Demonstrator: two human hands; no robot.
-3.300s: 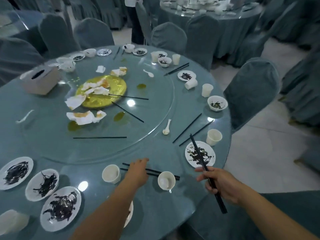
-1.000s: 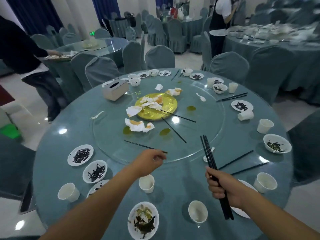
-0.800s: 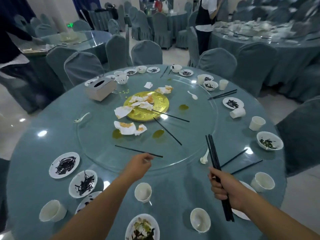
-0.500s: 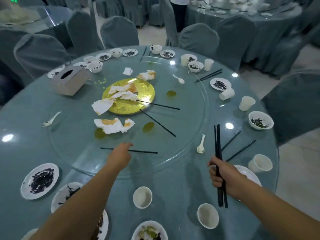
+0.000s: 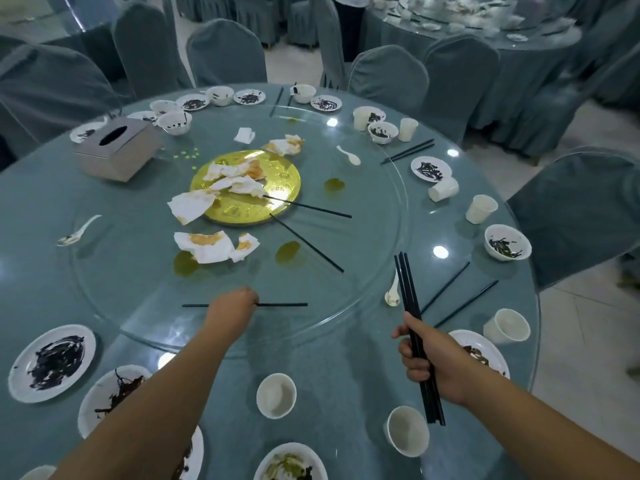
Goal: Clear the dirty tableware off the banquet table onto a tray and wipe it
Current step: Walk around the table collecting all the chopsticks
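My left hand (image 5: 231,308) reaches onto the glass turntable (image 5: 374,271) and its fingers close over a single black chopstick (image 5: 287,304) lying near the front rim. My right hand (image 5: 427,358) grips a bundle of black chopsticks (image 5: 408,292), held upright above the table. Two more chopsticks (image 5: 308,244) lie by the gold plate (image 5: 277,181), which carries stained napkins (image 5: 204,245). Dirty white plates (image 5: 52,362), cups (image 5: 276,394) and small bowls (image 5: 507,242) ring the table edge.
A silver tissue box (image 5: 116,152) stands at the far left. White spoons (image 5: 392,292) lie on the glass, with oily green spills (image 5: 287,252) nearby. More chopsticks (image 5: 465,303) lie at the right rim. Covered chairs (image 5: 388,77) surround the table; another laid table (image 5: 485,39) stands behind.
The view has tilted down and closer to the table. My left hand has moved forward onto the lone chopstick on the turntable. My right hand keeps the chopstick bundle.
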